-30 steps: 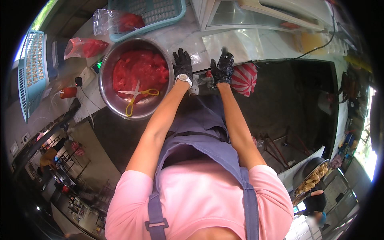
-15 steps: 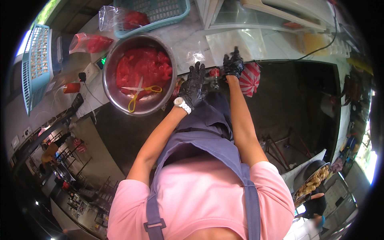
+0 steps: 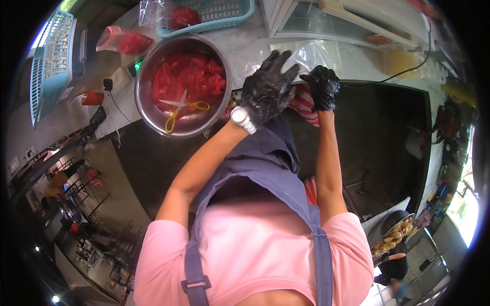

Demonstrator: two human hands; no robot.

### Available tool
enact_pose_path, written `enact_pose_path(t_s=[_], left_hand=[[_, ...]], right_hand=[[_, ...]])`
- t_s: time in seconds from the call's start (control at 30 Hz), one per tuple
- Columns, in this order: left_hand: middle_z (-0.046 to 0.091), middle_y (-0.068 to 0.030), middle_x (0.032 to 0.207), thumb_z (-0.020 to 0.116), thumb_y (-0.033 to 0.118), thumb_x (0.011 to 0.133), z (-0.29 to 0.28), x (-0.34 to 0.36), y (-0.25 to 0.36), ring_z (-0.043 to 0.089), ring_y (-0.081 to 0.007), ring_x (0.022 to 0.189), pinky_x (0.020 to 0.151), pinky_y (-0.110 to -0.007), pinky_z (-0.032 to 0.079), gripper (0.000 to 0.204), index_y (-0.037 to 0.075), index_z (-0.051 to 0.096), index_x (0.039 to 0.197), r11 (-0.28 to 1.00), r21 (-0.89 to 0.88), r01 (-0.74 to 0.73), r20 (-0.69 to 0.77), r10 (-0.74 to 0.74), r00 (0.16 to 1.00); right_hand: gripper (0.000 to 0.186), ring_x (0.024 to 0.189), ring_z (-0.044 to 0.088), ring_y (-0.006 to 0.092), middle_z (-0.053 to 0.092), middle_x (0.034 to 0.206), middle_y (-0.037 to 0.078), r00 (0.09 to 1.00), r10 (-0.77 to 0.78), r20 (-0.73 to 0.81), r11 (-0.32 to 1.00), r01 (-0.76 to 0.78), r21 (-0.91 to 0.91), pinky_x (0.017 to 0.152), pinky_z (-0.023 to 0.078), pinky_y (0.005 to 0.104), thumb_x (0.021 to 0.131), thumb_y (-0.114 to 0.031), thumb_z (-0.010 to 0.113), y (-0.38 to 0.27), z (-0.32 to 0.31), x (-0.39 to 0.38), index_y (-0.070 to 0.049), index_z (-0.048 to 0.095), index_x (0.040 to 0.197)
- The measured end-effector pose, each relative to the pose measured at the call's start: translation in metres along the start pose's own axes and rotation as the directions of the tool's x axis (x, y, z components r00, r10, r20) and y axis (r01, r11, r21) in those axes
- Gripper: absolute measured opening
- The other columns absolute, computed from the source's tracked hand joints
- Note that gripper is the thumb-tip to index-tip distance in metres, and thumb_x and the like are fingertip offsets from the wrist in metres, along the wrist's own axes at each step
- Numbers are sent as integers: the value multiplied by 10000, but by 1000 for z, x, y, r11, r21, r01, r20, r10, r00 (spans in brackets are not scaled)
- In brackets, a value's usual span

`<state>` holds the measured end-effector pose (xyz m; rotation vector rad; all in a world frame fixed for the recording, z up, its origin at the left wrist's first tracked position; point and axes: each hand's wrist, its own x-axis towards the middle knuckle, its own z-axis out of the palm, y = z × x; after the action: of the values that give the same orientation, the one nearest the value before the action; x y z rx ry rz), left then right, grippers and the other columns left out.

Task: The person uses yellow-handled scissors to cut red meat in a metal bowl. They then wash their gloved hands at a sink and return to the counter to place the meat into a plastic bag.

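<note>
My left hand (image 3: 270,87), in a black glove with a white watch at the wrist, is open with its fingers spread, at the counter's front edge. To its right my right hand (image 3: 323,87), also black-gloved, is closed, its fingers curled; what they hold, if anything, is hidden. Just beyond both hands lies a clear plastic bag (image 3: 319,52), creased and shiny. A steel bowl (image 3: 140,99) to the left holds pieces of red meat (image 3: 189,76). Yellow-handled scissors (image 3: 178,106) lie on the meat.
A bag of red meat (image 3: 133,43) lies left of the bowl. Behind the bowl is a blue plastic basket (image 3: 224,21) with another bagged portion. A glass-sided cabinet (image 3: 337,28) stands at the back. Red-and-white striped plastic (image 3: 306,104) hangs below the counter edge.
Both hands have shifted right. The left hand is raised and its fingers are more spread; the right hand has curled closed. The clear bag has creased. The view has shifted slightly.
</note>
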<state>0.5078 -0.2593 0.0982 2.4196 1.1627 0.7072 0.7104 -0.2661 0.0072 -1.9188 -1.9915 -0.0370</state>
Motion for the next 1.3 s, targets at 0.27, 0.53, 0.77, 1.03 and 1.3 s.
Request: enact_pose_path(t_s=[0.27,0.53,0.77,1.03,1.3], left_hand=[[550,-77,853,597,158,681,20,21,-7,556,-262,794,606,-371,494,191,102,559,860,974,187,-127,215,85,973],[506,-85,832,584,145,678,23,9,0,523,-261,849,598,-371,495,233,97,525,898,995,84,-53,65,48,997],[494,-68,833,591,172,660,30,-9,26,523,-245,844,510,-364,467,280,117,542,929,974,210,-80,95,61,994],[481,-90,856,557,111,679,23,-9,5,534,-252,780,514,-376,448,284,91,532,961,999,-6,-40,-100,39,994],[526,-110,900,563,110,712,34,-22,3,588,-281,750,576,-349,499,335,99,558,1046,990,128,60,268,-93,959]], right_hand=[[243,723,508,291,532,732,94,998,-58,14,996,57,70,650,403,409,654,-251,662,-50,-77,-22,-70,538,760],[407,830,577,264,587,903,98,969,228,91,903,-245,353,743,461,377,640,-256,740,-73,-88,-44,-56,564,948],[390,839,579,278,547,1010,145,965,239,-108,952,-211,222,725,480,338,730,-164,659,-59,-68,-55,-43,510,1069],[422,839,575,305,539,1020,177,864,488,123,795,-498,346,702,481,349,771,-167,614,-53,-41,-90,-56,449,1143],[297,891,558,207,565,1002,99,790,585,-182,571,-242,784,764,463,310,777,4,516,-60,-55,-81,-11,502,1074]])
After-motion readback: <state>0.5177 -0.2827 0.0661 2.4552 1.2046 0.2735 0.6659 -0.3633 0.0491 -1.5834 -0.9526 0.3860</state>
